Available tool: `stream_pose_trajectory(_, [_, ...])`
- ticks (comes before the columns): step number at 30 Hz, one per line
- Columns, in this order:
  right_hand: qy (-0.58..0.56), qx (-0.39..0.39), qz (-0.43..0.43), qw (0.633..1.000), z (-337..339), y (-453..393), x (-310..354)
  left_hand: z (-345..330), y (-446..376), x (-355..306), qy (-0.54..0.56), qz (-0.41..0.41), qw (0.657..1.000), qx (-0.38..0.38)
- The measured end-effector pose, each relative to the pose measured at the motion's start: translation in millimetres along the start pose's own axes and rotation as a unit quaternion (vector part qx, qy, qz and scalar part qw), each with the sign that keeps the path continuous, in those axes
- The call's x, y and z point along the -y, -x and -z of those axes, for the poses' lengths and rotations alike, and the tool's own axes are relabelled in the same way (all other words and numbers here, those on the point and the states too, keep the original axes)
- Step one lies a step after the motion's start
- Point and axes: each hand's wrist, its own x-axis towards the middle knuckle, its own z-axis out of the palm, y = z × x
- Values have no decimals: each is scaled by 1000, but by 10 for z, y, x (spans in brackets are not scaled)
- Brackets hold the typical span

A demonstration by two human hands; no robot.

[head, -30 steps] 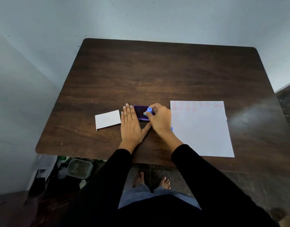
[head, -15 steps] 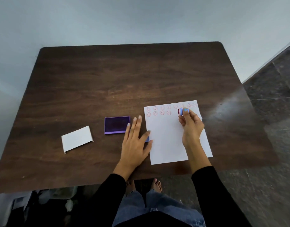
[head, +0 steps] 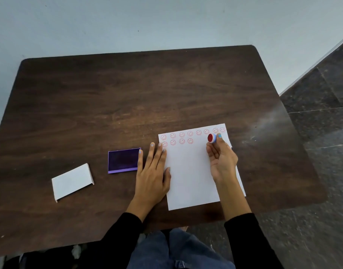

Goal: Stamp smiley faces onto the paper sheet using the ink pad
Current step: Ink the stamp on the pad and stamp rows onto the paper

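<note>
Dark wood-grain table [head: 128, 98] fills most of the frame, seen from above by a seated person in black sleeves. At lower left lies a white lid [head: 72, 181], flat and apart from everything else. Right of it, near the centre, sits the open purple ink pad [head: 123, 160]. The left hand [head: 151, 175] rests flat beside the pad, fingers spread, little finger touching the pad's right edge and thumb and forefinger pressing the left margin of the paper sheet [head: 190, 171]. It grips nothing.

The sheet lies right of centre. A top row of eight red smiley faces [head: 190, 133] runs across it; a second row holds four, all toward the left. Most of the page below is bare, so the job looks to be in its early part, with the second row about half filled.

Further right, the right hand [head: 222, 162] pinches a small round stamp [head: 212, 138] between thumb and fingertips, lifted and tilted so its red inked face shows, over the second row's right part.

Compared with half a second earlier, the stamp's face has turned up toward the viewer rather than pointing down at the paper, and the left hand sits closer to the pad.
</note>
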Motion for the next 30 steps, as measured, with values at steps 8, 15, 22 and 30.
stream_pose_trajectory(8, [-63,10,-52,997,-54,-86,100,9,-16,-9,11,0,1000,22])
stream_pose_trajectory(15, [228,-32,254,939,-48,-171,-194,11,-14,-1,6,8,999,41])
stream_pose_trajectory(22, [340,-2,366,866,29,-190,-354,7,-13,-2,6,19,999,51])
stream_pose_trajectory(30, [398,17,380,834,9,-192,-371,46,-22,-17,9,33,998,52])
